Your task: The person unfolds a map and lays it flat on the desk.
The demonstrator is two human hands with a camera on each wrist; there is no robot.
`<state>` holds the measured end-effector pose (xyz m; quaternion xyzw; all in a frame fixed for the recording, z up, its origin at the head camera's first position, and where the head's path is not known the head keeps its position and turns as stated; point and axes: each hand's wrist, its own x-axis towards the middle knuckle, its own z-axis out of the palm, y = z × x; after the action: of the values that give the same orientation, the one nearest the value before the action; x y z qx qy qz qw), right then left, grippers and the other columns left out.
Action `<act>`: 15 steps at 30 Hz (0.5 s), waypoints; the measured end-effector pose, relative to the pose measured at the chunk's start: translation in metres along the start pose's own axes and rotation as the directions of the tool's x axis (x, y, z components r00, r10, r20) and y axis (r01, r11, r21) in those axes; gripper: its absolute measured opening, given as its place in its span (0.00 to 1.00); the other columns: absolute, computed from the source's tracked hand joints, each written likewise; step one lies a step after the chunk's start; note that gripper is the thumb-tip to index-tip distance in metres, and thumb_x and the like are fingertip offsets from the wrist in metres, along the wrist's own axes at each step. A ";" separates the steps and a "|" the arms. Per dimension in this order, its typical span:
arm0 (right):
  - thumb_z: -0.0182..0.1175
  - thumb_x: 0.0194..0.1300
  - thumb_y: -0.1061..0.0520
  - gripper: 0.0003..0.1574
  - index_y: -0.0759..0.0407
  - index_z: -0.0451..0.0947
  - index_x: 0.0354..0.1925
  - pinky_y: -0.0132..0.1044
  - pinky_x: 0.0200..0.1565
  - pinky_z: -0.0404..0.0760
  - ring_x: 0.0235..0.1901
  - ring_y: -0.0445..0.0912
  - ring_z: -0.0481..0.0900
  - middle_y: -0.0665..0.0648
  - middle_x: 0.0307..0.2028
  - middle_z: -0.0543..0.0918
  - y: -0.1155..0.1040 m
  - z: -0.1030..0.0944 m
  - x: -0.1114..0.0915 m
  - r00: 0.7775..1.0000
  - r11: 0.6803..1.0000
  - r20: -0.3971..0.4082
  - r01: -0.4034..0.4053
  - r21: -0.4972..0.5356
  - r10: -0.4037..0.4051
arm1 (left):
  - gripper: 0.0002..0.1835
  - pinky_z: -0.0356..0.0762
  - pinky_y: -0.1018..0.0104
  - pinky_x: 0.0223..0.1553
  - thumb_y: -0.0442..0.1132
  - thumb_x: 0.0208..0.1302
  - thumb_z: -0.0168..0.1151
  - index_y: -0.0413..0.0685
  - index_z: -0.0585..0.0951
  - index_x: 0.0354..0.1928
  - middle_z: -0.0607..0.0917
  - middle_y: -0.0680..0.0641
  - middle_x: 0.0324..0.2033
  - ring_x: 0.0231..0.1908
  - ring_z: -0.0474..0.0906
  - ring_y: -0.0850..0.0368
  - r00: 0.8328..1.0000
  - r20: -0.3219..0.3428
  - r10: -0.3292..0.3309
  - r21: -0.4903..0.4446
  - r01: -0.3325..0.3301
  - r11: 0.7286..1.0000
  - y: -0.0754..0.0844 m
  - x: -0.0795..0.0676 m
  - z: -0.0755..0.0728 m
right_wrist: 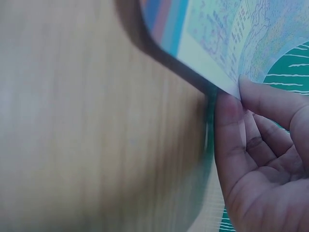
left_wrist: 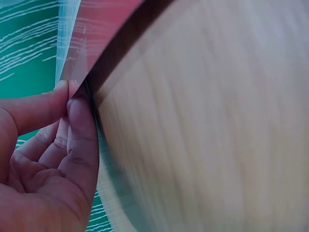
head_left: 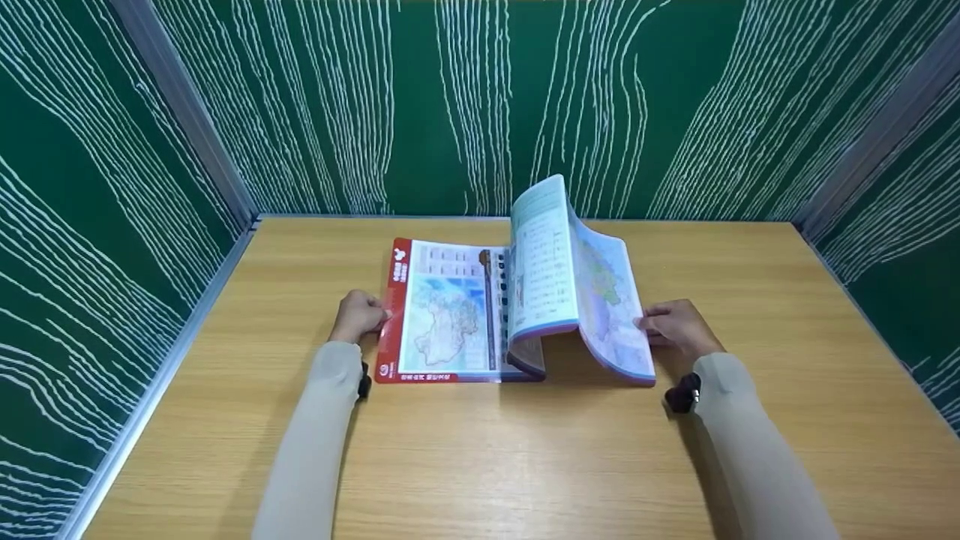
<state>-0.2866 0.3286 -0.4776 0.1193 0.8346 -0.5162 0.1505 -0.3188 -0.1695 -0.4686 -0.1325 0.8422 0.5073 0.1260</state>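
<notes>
So far, the book (head_left: 442, 322) is open, with its left side flat and its right side not flat at all. The opening part looks done to me. What looks left is the right side of the book: some pages (head_left: 540, 259) stand up in a bend near its middle, and a map page (head_left: 611, 300) slopes down from their top to the right. I can't tell how many pages are in the bend.

The book is on the desk (head_left: 480, 465), in front of the green wall (head_left: 412, 112).

The left hand (head_left: 360, 313) is at the left of the book. Its thumb and a finger pinch the red edge (head_left: 388, 337), one on each side, and the other fingers are bent. The right hand (head_left: 676, 328) is at the right of the book. Its thumb and a finger pinch the rim of the map page, with the other fingers bent too. So the hands are well apart, with the book between them, and each one has a hold.

Both arms come from the near side of the book, the left arm (head_left: 311, 435) on its left and the right arm (head_left: 750, 442) on its right, and they lean in toward it.
</notes>
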 end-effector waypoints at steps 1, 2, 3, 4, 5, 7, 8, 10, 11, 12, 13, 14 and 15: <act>0.60 0.64 0.60 0.30 0.75 0.68 0.60 0.30 0.39 0.83 0.33 0.37 0.81 0.51 0.37 0.83 0.000 -0.001 0.000 1.000 1.000 0.002 0.000 0.000 0.000 | 0.15 0.84 0.59 0.40 0.28 0.62 0.56 0.32 0.79 0.51 0.82 0.35 0.48 0.42 0.84 0.47 1.000 0.006 -0.004 -0.014 0.004 1.000 0.000 0.000 0.000; 0.60 0.64 0.60 0.30 0.75 0.68 0.60 0.30 0.39 0.83 0.32 0.37 0.82 0.51 0.36 0.83 0.000 -0.001 0.000 1.000 1.000 0.004 0.000 0.001 0.000 | 0.15 0.84 0.58 0.41 0.28 0.63 0.55 0.32 0.78 0.51 0.82 0.35 0.48 0.43 0.84 0.45 1.000 0.010 -0.010 -0.030 0.010 0.999 0.000 0.000 -0.001; 0.59 0.64 0.60 0.30 0.75 0.68 0.60 0.30 0.39 0.83 0.32 0.37 0.82 0.50 0.35 0.83 0.001 -0.001 -0.001 1.000 1.000 0.007 0.003 0.002 -0.003 | 0.15 0.84 0.57 0.42 0.28 0.63 0.55 0.32 0.78 0.52 0.82 0.35 0.48 0.44 0.84 0.44 1.000 0.014 -0.009 -0.038 0.010 0.999 0.000 -0.001 -0.001; 0.59 0.64 0.61 0.30 0.76 0.67 0.60 0.30 0.39 0.83 0.32 0.37 0.82 0.50 0.35 0.83 0.001 -0.002 -0.001 1.000 1.000 0.011 0.009 0.005 -0.009 | 0.16 0.84 0.56 0.42 0.28 0.63 0.55 0.32 0.78 0.52 0.82 0.35 0.48 0.45 0.84 0.43 1.000 0.017 -0.010 -0.045 0.011 0.999 0.000 -0.001 -0.002; 0.59 0.65 0.61 0.30 0.76 0.67 0.60 0.30 0.39 0.83 0.32 0.37 0.82 0.49 0.34 0.83 0.001 -0.002 -0.002 1.000 1.000 0.013 0.012 0.009 -0.012 | 0.16 0.84 0.56 0.42 0.28 0.63 0.55 0.32 0.78 0.52 0.82 0.35 0.48 0.45 0.84 0.43 1.000 0.020 -0.010 -0.047 0.011 0.999 0.001 -0.001 -0.002; 0.59 0.65 0.61 0.30 0.77 0.67 0.60 0.30 0.38 0.83 0.32 0.37 0.82 0.48 0.33 0.83 0.002 -0.003 -0.002 1.000 1.000 0.015 0.022 0.017 -0.022 | 0.16 0.84 0.56 0.42 0.28 0.64 0.55 0.32 0.78 0.52 0.82 0.35 0.48 0.45 0.84 0.43 1.000 0.020 -0.006 -0.038 0.007 0.999 0.001 -0.001 -0.003; 0.59 0.65 0.61 0.30 0.78 0.66 0.61 0.29 0.38 0.83 0.32 0.36 0.82 0.48 0.33 0.83 0.003 -0.003 -0.003 1.000 0.999 0.015 0.025 0.020 -0.026 | 0.16 0.84 0.56 0.43 0.29 0.64 0.55 0.32 0.78 0.52 0.82 0.35 0.48 0.45 0.84 0.43 1.000 0.019 -0.004 -0.031 0.005 0.999 0.000 -0.001 -0.003; 0.59 0.65 0.62 0.31 0.78 0.65 0.61 0.30 0.39 0.83 0.32 0.36 0.82 0.49 0.34 0.83 0.004 -0.003 -0.003 0.999 0.999 0.017 0.030 0.027 -0.030 | 0.15 0.84 0.56 0.43 0.29 0.64 0.55 0.33 0.77 0.52 0.82 0.35 0.49 0.45 0.84 0.44 1.000 0.017 -0.007 -0.023 0.008 1.000 0.000 -0.001 -0.004; 0.59 0.65 0.62 0.31 0.78 0.66 0.61 0.30 0.39 0.83 0.32 0.36 0.82 0.49 0.34 0.83 0.004 -0.004 -0.003 1.000 0.999 0.014 0.027 0.026 -0.027 | 0.16 0.84 0.56 0.44 0.29 0.64 0.55 0.33 0.77 0.52 0.82 0.35 0.49 0.45 0.84 0.44 1.000 0.016 -0.009 -0.022 0.009 1.000 0.000 -0.001 -0.004; 0.59 0.65 0.62 0.32 0.78 0.65 0.61 0.30 0.39 0.83 0.32 0.36 0.82 0.49 0.34 0.83 0.005 -0.004 -0.002 1.000 0.999 0.014 0.026 0.026 -0.026 | 0.16 0.84 0.55 0.44 0.30 0.64 0.55 0.33 0.77 0.53 0.82 0.35 0.49 0.46 0.84 0.43 1.000 0.015 -0.010 -0.021 0.010 1.000 0.000 -0.001 -0.004; 0.59 0.65 0.62 0.32 0.78 0.65 0.62 0.30 0.39 0.83 0.32 0.36 0.82 0.50 0.35 0.83 0.005 -0.004 -0.002 1.000 1.000 0.011 0.021 0.024 -0.021 | 0.16 0.83 0.55 0.45 0.30 0.64 0.56 0.33 0.77 0.53 0.82 0.35 0.49 0.46 0.83 0.43 1.000 0.015 -0.009 -0.023 0.009 1.000 0.000 -0.002 -0.004; 0.59 0.65 0.62 0.32 0.78 0.65 0.62 0.30 0.39 0.83 0.32 0.36 0.82 0.50 0.35 0.83 0.005 -0.004 -0.002 1.000 1.000 0.010 0.019 0.022 -0.019 | 0.16 0.83 0.55 0.45 0.30 0.64 0.56 0.33 0.77 0.53 0.82 0.35 0.49 0.46 0.83 0.43 1.000 0.013 -0.009 -0.022 0.009 1.000 0.000 -0.002 -0.004; 0.59 0.65 0.62 0.32 0.78 0.65 0.62 0.30 0.39 0.83 0.32 0.36 0.82 0.50 0.35 0.83 0.006 -0.005 -0.001 1.000 1.000 0.009 0.015 0.020 -0.015 | 0.16 0.83 0.55 0.45 0.30 0.64 0.56 0.33 0.77 0.53 0.82 0.35 0.49 0.46 0.83 0.42 1.000 0.010 -0.004 -0.018 0.004 1.000 0.000 -0.002 -0.004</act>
<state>-0.2842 0.3355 -0.4800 0.1121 0.8297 -0.5262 0.1490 -0.3174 -0.1731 -0.4665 -0.1328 0.8366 0.5153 0.1298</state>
